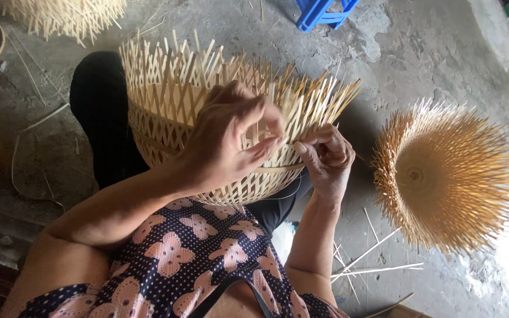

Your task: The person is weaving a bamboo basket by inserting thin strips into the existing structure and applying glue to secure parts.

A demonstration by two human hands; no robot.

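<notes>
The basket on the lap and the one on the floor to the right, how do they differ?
The lap basket is pale, held by both hands, its open lattice weave in view. The floor basket is more golden, untouched, lying apart with its spiky strip ends fanned out. Both are unfinished bamboo weaves with loose strips sticking out.

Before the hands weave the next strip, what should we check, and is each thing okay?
1. Basket steady on the lap: ok.
2. Left hand on the rim, fingers pinching strips: ok.
3. Right hand at the rim's edge, gripping a strip: ok.
4. Upright strips free and unbroken: cannot tell.
5. Spare strips lying on the floor near the right arm: ok.
6. Other basket apart from the work: ok.
</notes>
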